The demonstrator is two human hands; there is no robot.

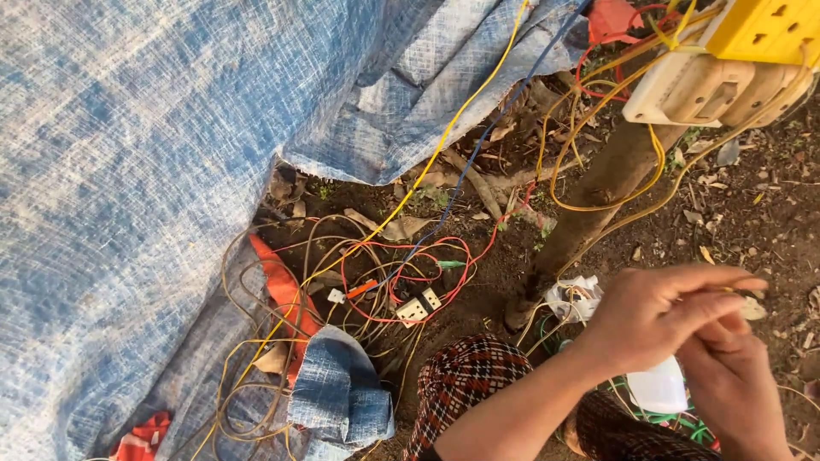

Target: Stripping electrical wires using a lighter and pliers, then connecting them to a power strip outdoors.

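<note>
My left hand (658, 312) reaches in from the lower middle, its fingers pinched together around a small pale piece (753, 307) at the right. My right hand (733, 380) rises from below, its fingers curled up against the same piece and partly hidden under the left fingers. What the piece is stays too small to tell. A white plastic thing (658, 388) lies just beneath both hands. A bunch of white scraps and wire ends (574, 299) sits left of the hands at the foot of a wooden post (598, 196).
A blue tarp (128, 171) covers the left side. Tangled yellow, red and blue wires (384, 265) run over bare earth to a small white socket (418, 307). Yellow (769, 26) and cream (700, 90) socket boxes hang on the post. My knee in chequered cloth (465, 376) is below.
</note>
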